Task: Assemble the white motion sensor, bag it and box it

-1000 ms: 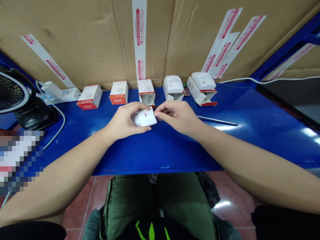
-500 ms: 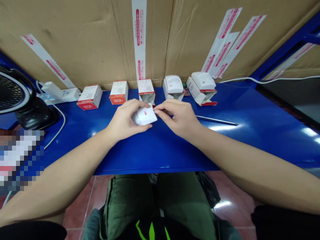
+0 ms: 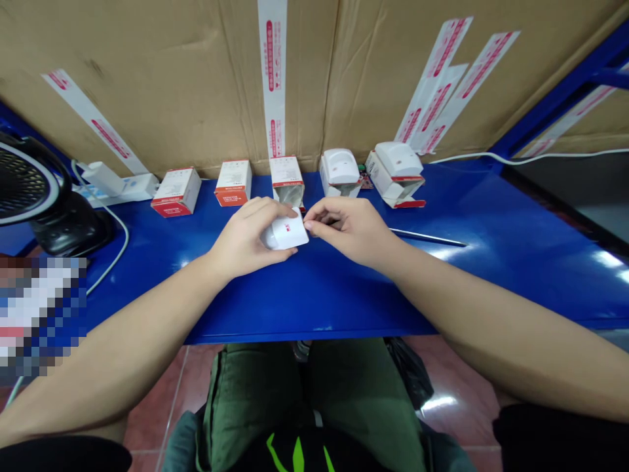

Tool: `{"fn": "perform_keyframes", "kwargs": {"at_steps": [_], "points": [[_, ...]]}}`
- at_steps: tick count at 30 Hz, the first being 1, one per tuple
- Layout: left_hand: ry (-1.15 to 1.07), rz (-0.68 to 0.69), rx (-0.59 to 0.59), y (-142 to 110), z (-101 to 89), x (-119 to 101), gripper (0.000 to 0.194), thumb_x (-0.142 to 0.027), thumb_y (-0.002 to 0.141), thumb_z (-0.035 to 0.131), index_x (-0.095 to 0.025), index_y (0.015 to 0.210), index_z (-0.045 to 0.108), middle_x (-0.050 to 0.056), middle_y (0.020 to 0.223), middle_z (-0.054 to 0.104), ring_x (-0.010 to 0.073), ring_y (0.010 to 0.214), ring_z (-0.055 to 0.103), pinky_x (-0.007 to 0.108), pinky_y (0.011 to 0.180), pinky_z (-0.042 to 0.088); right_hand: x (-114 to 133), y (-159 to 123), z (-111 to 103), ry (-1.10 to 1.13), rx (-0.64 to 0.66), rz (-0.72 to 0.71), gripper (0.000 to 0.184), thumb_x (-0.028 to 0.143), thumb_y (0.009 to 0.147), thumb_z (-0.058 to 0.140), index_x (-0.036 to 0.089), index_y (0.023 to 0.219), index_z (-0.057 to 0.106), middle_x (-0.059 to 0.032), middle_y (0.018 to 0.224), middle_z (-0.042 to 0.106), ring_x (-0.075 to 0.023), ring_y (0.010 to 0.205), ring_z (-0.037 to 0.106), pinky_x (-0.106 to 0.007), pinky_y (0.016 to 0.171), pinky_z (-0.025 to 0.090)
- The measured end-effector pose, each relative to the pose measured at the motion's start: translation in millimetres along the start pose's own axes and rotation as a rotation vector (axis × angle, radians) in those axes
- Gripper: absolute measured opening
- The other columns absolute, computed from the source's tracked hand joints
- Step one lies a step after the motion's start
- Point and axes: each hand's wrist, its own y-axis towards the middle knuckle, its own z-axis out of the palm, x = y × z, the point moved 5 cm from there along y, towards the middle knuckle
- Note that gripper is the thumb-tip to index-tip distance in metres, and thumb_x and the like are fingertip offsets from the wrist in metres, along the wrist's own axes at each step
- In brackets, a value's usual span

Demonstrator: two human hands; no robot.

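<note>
My left hand (image 3: 246, 237) is wrapped round a white plastic detector (image 3: 289, 229) with a small red mark on its face, thumb along one side and fingers along the other. At the detector's right end, the thumb and forefinger of my right hand (image 3: 351, 229) are pinched together against its edge. Whatever sits between those fingertips is too small or hidden to make out. A thin metal rod (image 3: 427, 236) lies on the blue table, partly behind my right hand. Just beyond the detector stands an open red and white box (image 3: 287, 174).
Two closed boxes (image 3: 175, 191) (image 3: 233, 182) stand back left. White detectors (image 3: 340, 165) (image 3: 399, 158) rest on two open boxes at back right, with a circuit board (image 3: 364, 177) between. A black fan (image 3: 63, 196) and power strip (image 3: 132, 187) occupy the left. Cardboard (image 3: 177, 85) lines the back.
The detector has shifted and turned slightly in my left hand. My right hand stays pinched at its edge, its other fingers a little more curled.
</note>
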Motion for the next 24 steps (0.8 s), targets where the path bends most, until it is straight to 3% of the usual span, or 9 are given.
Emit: {"fn": "perform_keyframes", "kwargs": {"at_steps": [3, 9, 12, 19, 24], "points": [[0.018, 0.037, -0.007, 0.5, 0.2, -2.0, 0.042, -0.039, 0.096, 0.087, -0.023, 0.13, 0.069, 0.008, 0.124, 0.083, 0.0274, 0.112, 0.079, 0.042, 0.1, 0.062, -4.1, 0.8, 2.6, 0.105, 0.048, 0.091, 0.013, 0.033, 0.096, 0.07, 0.021, 0.092, 0.071, -0.003, 0.083, 0.073, -0.0185, 0.076, 0.067, -0.034, 0.072, 0.056], [0.037, 0.072, -0.022, 1.9, 0.2, -6.2, 0.039, -0.034, 0.097, 0.085, -0.021, 0.129, 0.068, 0.008, 0.122, 0.083, 0.027, 0.111, 0.079, 0.042, 0.099, 0.062, 10.0, -2.7, 0.7, -0.266, 0.048, -0.218, 0.018, 0.03, 0.107, 0.056, 0.023, 0.092, 0.063, -0.0066, 0.095, 0.072, -0.0215, 0.085, 0.064, -0.038, 0.082, 0.053], [0.052, 0.085, -0.019, 2.2, -0.6, -8.3, 0.038, -0.032, 0.098, 0.083, -0.021, 0.13, 0.068, 0.009, 0.122, 0.083, 0.0272, 0.112, 0.079, 0.042, 0.099, 0.062, 12.4, -4.8, 3.6, -0.35, 0.077, -0.277, 0.021, 0.03, 0.112, 0.047, 0.025, 0.095, 0.057, -0.0082, 0.099, 0.07, -0.0225, 0.087, 0.062, -0.038, 0.082, 0.051], [0.105, 0.189, -0.008, 0.8, -0.3, -11.7, 0.033, -0.03, 0.104, 0.076, -0.02, 0.135, 0.069, 0.012, 0.128, 0.081, 0.0279, 0.114, 0.076, 0.041, 0.099, 0.06, 9.6, -5.4, 12.3, -0.304, 0.047, -0.179, 0.024, 0.03, 0.112, 0.044, 0.027, 0.089, 0.049, -0.0054, 0.09, 0.068, -0.0209, 0.082, 0.059, -0.036, 0.079, 0.048], [0.132, 0.144, 0.134, -0.2, 1.5, -6.9, 0.039, -0.031, 0.102, 0.076, -0.023, 0.141, 0.072, 0.01, 0.127, 0.077, 0.0268, 0.11, 0.073, 0.039, 0.096, 0.061, 1.7, -2.3, 2.3, -0.464, 0.073, -0.101, 0.028, 0.033, 0.111, 0.047, 0.024, 0.09, 0.061, -0.0093, 0.093, 0.074, -0.0242, 0.087, 0.065, -0.039, 0.082, 0.049]]}}
